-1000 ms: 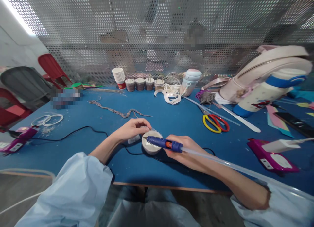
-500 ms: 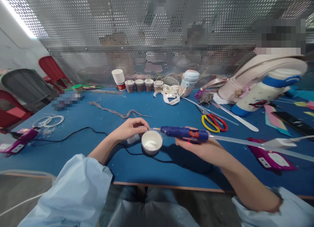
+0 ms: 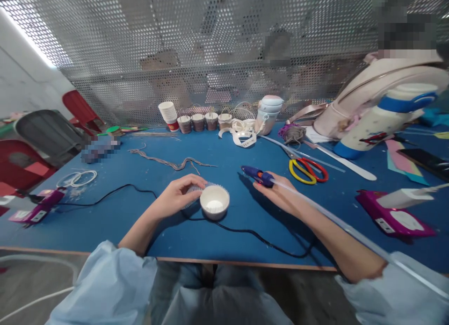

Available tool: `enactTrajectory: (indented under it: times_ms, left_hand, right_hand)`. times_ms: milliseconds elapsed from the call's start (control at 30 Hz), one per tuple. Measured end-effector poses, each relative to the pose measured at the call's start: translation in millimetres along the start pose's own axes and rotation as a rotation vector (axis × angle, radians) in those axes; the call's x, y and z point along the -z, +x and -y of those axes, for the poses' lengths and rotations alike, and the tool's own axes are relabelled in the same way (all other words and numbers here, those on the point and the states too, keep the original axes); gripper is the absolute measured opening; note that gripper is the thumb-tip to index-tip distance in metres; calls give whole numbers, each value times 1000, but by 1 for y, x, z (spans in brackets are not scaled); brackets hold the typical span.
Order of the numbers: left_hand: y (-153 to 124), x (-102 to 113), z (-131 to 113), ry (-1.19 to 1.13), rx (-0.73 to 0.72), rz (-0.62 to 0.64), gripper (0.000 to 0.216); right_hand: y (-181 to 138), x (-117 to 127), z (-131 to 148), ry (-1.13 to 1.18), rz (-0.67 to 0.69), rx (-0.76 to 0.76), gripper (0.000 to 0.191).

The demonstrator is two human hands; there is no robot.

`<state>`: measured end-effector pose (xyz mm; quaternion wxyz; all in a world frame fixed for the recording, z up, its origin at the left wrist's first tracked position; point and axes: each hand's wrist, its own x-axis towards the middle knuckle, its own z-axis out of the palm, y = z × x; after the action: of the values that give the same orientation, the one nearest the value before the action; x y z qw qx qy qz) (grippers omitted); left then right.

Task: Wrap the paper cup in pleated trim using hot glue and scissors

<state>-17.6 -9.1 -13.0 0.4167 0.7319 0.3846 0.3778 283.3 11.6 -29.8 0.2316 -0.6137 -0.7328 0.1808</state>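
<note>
A small white paper cup (image 3: 215, 199) stands on the blue table in front of me, its open mouth up. At its left side my left hand (image 3: 181, 194) is closed, thumb and fingers gripping at the wall. A translucent ridged strip (image 3: 192, 199) shows between that hand and the cup; how far it wraps around is hidden. My right hand (image 3: 278, 193) is wrapped around a blue hot glue gun (image 3: 258, 175), held right of the cup with its nozzle pointing left and away. A long clear glue stick (image 3: 326, 212) runs from its back toward my right sleeve.
Black cable (image 3: 245, 230) crosses the table near the cup. Scissors (image 3: 307, 170), a purple power strip (image 3: 396, 215) and a water bottle (image 3: 386, 121) lie to the right. Grey yarn strands (image 3: 171, 163) lie ahead; brown-wrapped cups (image 3: 198, 122) and stacked paper cups (image 3: 167, 113) line the back.
The glue gun has moved away from the cup's rim, to the right and slightly farther back. My left hand has shifted a little left and lower beside the cup.
</note>
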Motion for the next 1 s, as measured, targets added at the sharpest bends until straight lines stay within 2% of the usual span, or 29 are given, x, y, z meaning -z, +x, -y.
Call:
enactTrajectory:
  times_ms: [133, 233, 333, 433, 533, 633, 667, 733, 800, 900, 1000]
  left_hand:
    - [-9, -6, 1, 160, -44, -80, 12]
    - [-14, -10, 1, 237, -18, -147, 14]
    - [-19, -15, -1, 255, -12, -202, 13]
    - [-21, -19, -2, 252, -42, -241, 11]
    - [-22, -22, 0, 245, -50, -257, 10]
    - [-22, -22, 0, 224, -36, -253, 10]
    - [-22, -22, 0, 215, -32, -250, 10]
    - [-20, -22, 0, 200, -28, -243, 11]
    - [-19, -22, 0, 195, -31, -238, 11]
    - [-18, -22, 1, 203, -35, -239, 12]
    - [-18, -21, 1, 219, -38, -232, 12]
  right_hand:
    - [10, -11, -9, -73, -6, -39, 33]
    - [12, -9, -12, -96, -14, -83, 43]
    - [10, -2, -17, -99, -9, -72, 44]
    - [0, 7, -21, -105, -3, -28, 38]
    - [-26, 17, -18, -267, -70, -4, 34]
    - [-57, 26, -1, -397, -43, 7, 31]
    - [-65, 29, 8, -382, -43, 25, 31]
    - [-70, 33, 29, -282, -94, 158, 25]
    - [-60, 34, 51, -123, -41, 331, 18]
    - [-25, 27, 79, -3, 73, 461, 15]
    - [13, 13, 97, 16, 297, 567, 22]
